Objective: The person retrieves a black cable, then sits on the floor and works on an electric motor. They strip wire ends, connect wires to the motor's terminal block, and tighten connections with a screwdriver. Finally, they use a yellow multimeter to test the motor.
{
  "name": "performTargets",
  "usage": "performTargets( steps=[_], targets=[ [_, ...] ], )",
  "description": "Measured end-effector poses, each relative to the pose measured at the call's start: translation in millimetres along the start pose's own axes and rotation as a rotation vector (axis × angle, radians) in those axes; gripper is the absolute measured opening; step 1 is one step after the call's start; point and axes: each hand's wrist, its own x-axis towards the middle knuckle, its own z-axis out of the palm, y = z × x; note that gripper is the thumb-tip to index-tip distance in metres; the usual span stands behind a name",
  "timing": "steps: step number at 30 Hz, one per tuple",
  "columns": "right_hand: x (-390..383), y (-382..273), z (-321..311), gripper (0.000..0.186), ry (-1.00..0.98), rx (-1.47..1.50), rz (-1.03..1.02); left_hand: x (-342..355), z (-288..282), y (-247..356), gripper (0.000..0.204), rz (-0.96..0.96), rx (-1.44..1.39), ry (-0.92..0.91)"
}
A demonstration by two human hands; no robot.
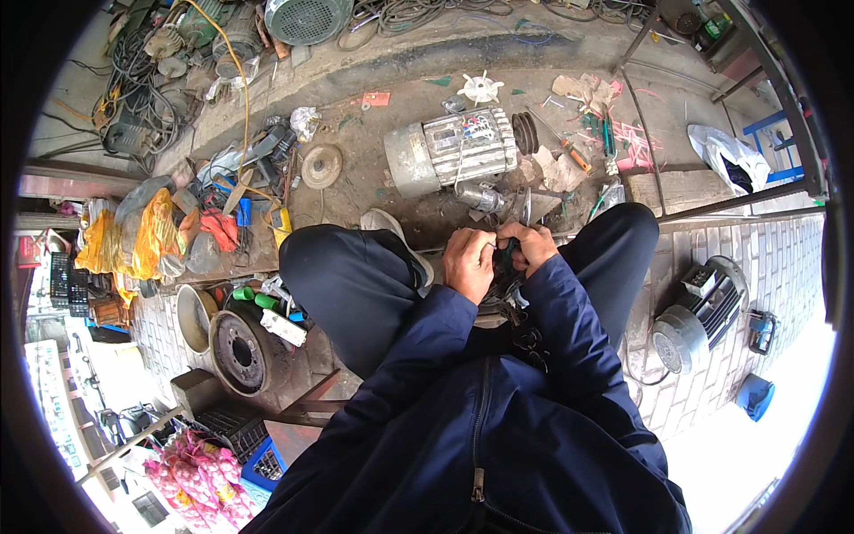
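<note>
Close together between my knees, my left hand (469, 265) and my right hand (532, 246) have their fingers curled in. Both meet at a small dark piece (504, 256), mostly hidden by the fingers, so its kind does not show. Just beyond them a silver metal cylindrical part (480, 197) lies on the ground. Farther out rests a grey electric motor (458, 149) on its side, with a grooved dark pulley (525, 133) at its right end.
An orange-handled screwdriver (576, 157) and green-handled pliers (608, 138) lie right of the motor. A round metal disc (321, 166) is to its left, a white fan (480, 88) beyond it. Another motor (701, 320) stands on the paving at right; plastic bags (153, 233) pile up at left.
</note>
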Motion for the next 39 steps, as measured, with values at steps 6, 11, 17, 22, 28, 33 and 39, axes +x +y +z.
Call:
performTargets(
  steps=[6, 11, 17, 22, 28, 33, 39],
  targets=[
    [-3, -8, 7, 0.011, 0.042, -0.140, -0.246, 0, 6, -12, 0.014, -0.610, -0.595, -0.051],
    [-8, -10, 9, 0.011, 0.037, -0.144, -0.222, -1, 3, -16, 0.021, -0.690, -0.733, -0.015],
    [-27, 1, 11, 0.008, -0.009, -0.149, -0.388, 0, 1, -14, 0.023, -0.803, -0.794, 0.029],
    [-27, -3, -6, 0.017, -0.092, -0.099, -0.384, 2, -6, -16, 0.026, -0.821, -0.875, 0.025],
    [8, 15, -34, 0.022, -0.234, -0.642, -0.467, 6, -12, -11, 0.024, -0.789, -1.049, -0.133],
    [12, 36, -25, 0.025, -0.352, -0.701, -0.481, 6, -13, -12, 0.024, -0.776, -0.998, -0.159],
    [-24, 4, -10, 0.039, -0.326, -0.734, -0.121, 8, -15, -6, 0.024, -0.752, -0.951, -0.187]
  ],
)
